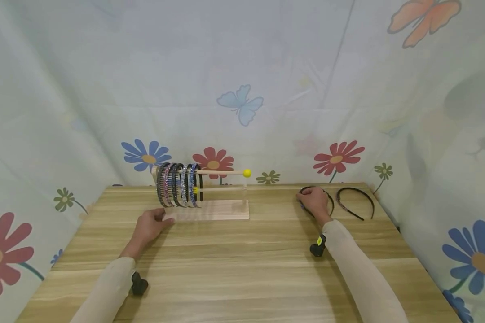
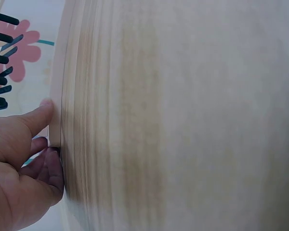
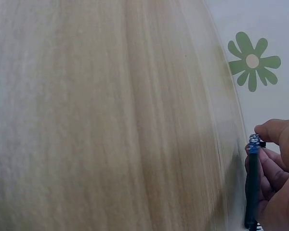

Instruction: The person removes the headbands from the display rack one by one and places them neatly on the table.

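The held headband (image 3: 252, 187) is right in the fingers of the right hand (image 1: 315, 199), thumb and fingertips pinched together on its band — the right wrist view shows blue and silver glitter just below the thumb. It is at the far right part of the wooden table (image 1: 242, 269), its black curve reaching out beyond the hand. Just to the right of that hand, and apart from it, a loose headband (image 1: 342, 205) lies on the table.

The left hand (image 1: 149, 225) has its thumb and fingers closed about the near left end of the wooden stand (image 1: 218, 210). Right above it, the hung headbands (image 1: 183, 186) sit bunched toward the stand's left side; they overlap — at least 6, but I cannot tell the exact number.

Counted: 1 headband in hand, 1 loose, 1 stand, 2 yellow knobs (image 1: 247, 173) and 2 small black devices (image 1: 318, 246), 1 at each wrist.
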Demonstrator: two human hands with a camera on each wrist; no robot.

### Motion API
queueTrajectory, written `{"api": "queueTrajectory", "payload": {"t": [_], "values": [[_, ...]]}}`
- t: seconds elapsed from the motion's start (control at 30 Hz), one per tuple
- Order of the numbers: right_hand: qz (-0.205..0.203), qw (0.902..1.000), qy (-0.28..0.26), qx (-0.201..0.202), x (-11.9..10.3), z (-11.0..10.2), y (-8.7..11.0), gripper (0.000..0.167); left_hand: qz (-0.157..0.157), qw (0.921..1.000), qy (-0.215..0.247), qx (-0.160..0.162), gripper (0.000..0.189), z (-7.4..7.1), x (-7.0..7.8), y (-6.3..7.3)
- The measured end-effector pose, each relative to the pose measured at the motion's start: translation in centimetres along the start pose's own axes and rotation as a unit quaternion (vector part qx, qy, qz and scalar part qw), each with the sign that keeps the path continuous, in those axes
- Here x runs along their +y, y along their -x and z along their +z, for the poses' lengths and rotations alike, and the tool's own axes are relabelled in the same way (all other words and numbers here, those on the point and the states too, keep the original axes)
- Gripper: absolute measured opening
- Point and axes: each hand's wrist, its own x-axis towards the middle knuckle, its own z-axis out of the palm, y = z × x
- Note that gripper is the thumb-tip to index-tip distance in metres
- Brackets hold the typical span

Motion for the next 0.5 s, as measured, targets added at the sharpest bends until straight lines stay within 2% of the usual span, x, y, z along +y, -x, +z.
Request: {"api": "queueTrajectory", "payload": {"t": [0.3, 0.5], "values": [[0.006, 0.9999, 0.015, 0.004, -0.16, -0.22, 0.37, 0.030, 0.009, 0.9999, 0.009, 0.001, 0.029, 0.07, -0.14, -0.04], [0.004, 0.9998, -0.018, -0.004, -0.22, -0.72, 0.41, 0.029, 0.006, 0.9999, 0.010, 0.000, 0.030, -0.03, -0.10, -0.01]]}}
